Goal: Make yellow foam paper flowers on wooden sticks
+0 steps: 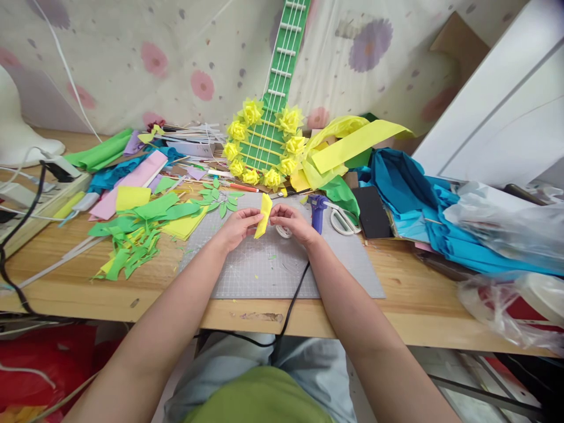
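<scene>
- Yellow paper strip (263, 216): held upright over the middle of the grey cutting mat (264, 270), pinched between both hands, its top end standing clear above the fingertips
- Left hand (238, 228): fingers curled closed, the strip's left face gripped between thumb and fingertips about its lower half
- Right hand (293, 223): fingers bent inward, thumb and forefinger closed on the strip's right edge; a roll of tape (283, 231) is seen just under this hand, on the mat
- Cutting mat: laid flat near the front edge of the wooden tabletop (409, 294), small paper scraps scattered on it
- Glue gun (316, 211), purple: stood at the mat's back edge, just right of the right hand; its black cord (296, 296) is run over the mat and off the front edge
- Scissors (341, 220), white-handled: laid just beside the glue gun
- Green paper cuttings (132, 238): heaped left of the mat, with yellow and pink sheets beside them
- Paper guitar (268, 126), green, ringed with yellow paper flowers (251, 110): leaned against the flowered cloth at the back edge
- Blue tissue paper (418, 200): piled toward the right end of the tabletop, clear plastic bags (506, 235) lying next to it
- Power strip (26, 200): set at the left end, cables attached
</scene>
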### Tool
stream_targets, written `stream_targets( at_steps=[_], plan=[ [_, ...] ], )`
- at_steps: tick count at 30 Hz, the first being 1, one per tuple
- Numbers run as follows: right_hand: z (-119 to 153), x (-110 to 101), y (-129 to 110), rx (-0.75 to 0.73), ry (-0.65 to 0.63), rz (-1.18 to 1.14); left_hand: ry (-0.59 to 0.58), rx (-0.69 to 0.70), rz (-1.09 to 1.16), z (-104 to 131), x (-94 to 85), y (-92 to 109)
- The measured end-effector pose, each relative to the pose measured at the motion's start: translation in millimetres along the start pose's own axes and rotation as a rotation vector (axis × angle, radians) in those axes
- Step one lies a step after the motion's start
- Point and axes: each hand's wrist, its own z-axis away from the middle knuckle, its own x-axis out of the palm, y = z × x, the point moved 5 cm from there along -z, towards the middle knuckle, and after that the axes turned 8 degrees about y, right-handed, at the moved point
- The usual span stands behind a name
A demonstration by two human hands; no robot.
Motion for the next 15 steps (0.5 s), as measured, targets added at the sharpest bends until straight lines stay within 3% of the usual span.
stream_targets(
  at_steps=[9,15],
  plan=[
    [0.9,4.5,-3.7,-0.044,-0.014,-0.078,-0.044,-0.063,0.044,3.1,3.5,-2.0],
    [-1.6,7.9,1.6,-0.026,-0.037,-0.114,0.034,-0.075,0.019,1.7,0.7,-2.6]
  ],
)
